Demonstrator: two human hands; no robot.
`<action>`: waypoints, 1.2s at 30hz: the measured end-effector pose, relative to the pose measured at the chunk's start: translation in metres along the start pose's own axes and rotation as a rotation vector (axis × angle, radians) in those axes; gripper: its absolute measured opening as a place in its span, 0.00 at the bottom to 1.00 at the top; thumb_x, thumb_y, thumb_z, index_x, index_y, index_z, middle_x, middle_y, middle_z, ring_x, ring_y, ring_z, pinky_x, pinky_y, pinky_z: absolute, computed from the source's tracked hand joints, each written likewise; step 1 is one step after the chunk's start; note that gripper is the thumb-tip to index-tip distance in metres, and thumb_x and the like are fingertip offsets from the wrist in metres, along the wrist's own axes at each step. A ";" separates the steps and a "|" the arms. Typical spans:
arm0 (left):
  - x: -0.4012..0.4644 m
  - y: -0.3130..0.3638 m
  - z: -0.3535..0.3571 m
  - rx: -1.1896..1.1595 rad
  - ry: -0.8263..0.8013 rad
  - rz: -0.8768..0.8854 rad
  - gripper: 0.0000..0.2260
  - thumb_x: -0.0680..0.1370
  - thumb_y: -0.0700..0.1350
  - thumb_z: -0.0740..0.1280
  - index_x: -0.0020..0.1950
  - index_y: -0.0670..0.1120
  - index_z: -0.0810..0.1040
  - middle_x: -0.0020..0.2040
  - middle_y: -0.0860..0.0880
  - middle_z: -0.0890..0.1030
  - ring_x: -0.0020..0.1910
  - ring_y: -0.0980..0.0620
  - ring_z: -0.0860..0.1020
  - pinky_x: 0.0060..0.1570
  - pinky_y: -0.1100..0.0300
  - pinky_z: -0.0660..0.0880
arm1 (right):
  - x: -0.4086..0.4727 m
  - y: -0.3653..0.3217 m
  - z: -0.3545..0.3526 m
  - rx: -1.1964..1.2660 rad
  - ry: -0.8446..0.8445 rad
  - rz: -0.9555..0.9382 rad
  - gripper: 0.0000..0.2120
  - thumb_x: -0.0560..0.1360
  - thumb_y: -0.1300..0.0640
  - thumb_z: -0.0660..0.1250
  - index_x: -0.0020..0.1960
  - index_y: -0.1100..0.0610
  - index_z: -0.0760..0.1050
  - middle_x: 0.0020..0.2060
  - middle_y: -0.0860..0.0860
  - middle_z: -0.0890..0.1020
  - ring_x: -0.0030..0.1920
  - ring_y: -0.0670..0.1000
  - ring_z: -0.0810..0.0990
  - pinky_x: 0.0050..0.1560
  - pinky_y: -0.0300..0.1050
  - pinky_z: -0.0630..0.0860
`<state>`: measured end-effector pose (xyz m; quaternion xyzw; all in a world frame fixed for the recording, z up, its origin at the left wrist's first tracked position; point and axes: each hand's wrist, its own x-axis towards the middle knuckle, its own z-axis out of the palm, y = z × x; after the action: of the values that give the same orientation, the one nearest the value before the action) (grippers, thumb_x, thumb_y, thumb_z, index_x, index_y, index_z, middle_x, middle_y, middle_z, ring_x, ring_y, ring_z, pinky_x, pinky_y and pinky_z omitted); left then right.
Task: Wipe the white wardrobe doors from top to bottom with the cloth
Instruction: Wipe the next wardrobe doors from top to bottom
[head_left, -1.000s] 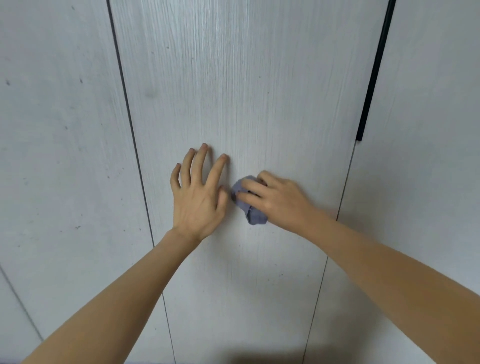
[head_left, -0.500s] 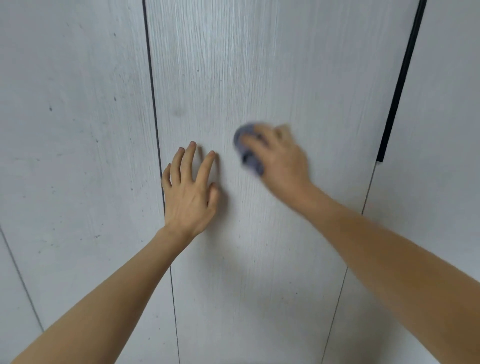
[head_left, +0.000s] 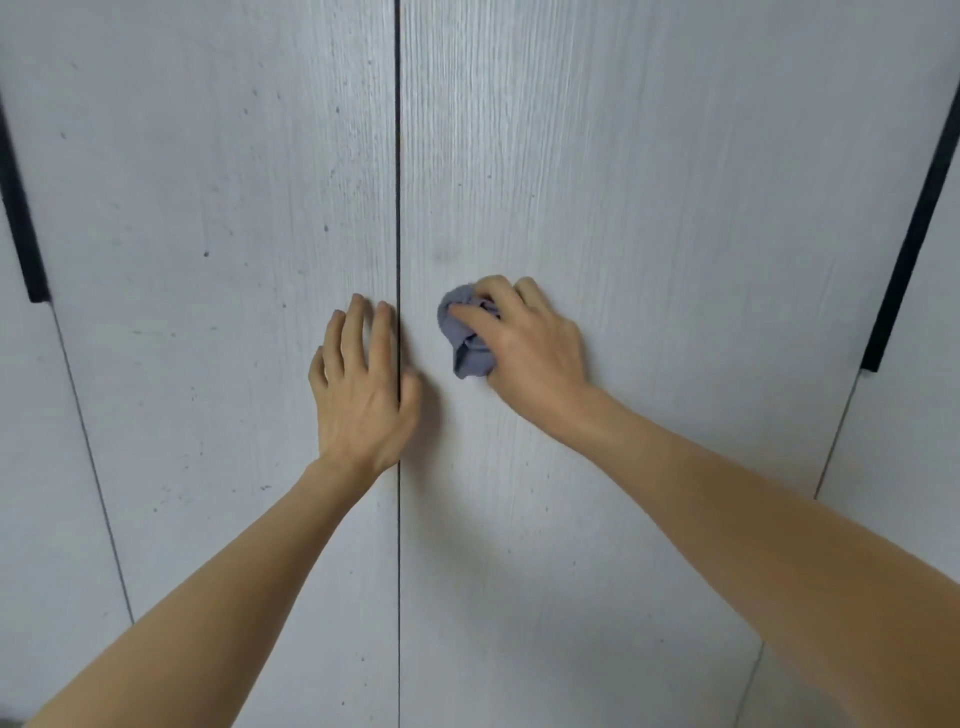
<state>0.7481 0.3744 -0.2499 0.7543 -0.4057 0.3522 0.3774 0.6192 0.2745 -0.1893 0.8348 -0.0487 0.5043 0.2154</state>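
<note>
White wood-grain wardrobe doors fill the view; the right middle door (head_left: 649, 182) and the left middle door (head_left: 208, 208) meet at a dark vertical seam (head_left: 398, 156). My right hand (head_left: 530, 348) grips a bunched grey-blue cloth (head_left: 465, 338) and presses it against the right middle door, just right of the seam. My left hand (head_left: 363, 384) lies flat on the doors with straight fingers, across the seam at about the same height. Small dark specks dot the left door.
A black vertical handle strip (head_left: 914, 234) runs along the right door's far edge, and another black handle strip (head_left: 21, 218) sits at the far left. Further door panels (head_left: 41, 467) lie beyond both edges.
My right hand swept the cloth up the door and came back down to the level of my left hand. The view shifted left, so the seam now sits in the middle.
</note>
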 end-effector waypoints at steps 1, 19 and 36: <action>-0.001 -0.003 0.000 0.002 -0.015 0.005 0.27 0.76 0.49 0.56 0.75 0.42 0.59 0.76 0.39 0.56 0.74 0.38 0.53 0.68 0.40 0.56 | 0.009 0.005 -0.004 0.026 0.030 0.042 0.22 0.57 0.63 0.80 0.50 0.58 0.81 0.47 0.57 0.80 0.42 0.59 0.79 0.27 0.37 0.62; -0.009 -0.026 -0.003 -0.018 -0.066 0.080 0.27 0.75 0.50 0.50 0.73 0.43 0.63 0.75 0.40 0.60 0.74 0.40 0.57 0.65 0.41 0.62 | 0.069 -0.002 -0.004 -0.082 0.261 0.248 0.26 0.58 0.69 0.76 0.56 0.60 0.79 0.51 0.60 0.79 0.46 0.62 0.77 0.30 0.39 0.62; -0.053 -0.048 0.005 -0.069 -0.147 0.088 0.26 0.76 0.50 0.50 0.72 0.44 0.65 0.74 0.41 0.61 0.73 0.40 0.57 0.63 0.41 0.64 | -0.119 -0.031 0.040 -0.044 -0.228 -0.147 0.28 0.52 0.68 0.78 0.51 0.56 0.82 0.49 0.51 0.80 0.45 0.52 0.67 0.33 0.39 0.71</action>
<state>0.7690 0.4068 -0.3107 0.7461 -0.4768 0.2980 0.3566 0.6034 0.2701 -0.3177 0.8830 -0.0226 0.3881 0.2630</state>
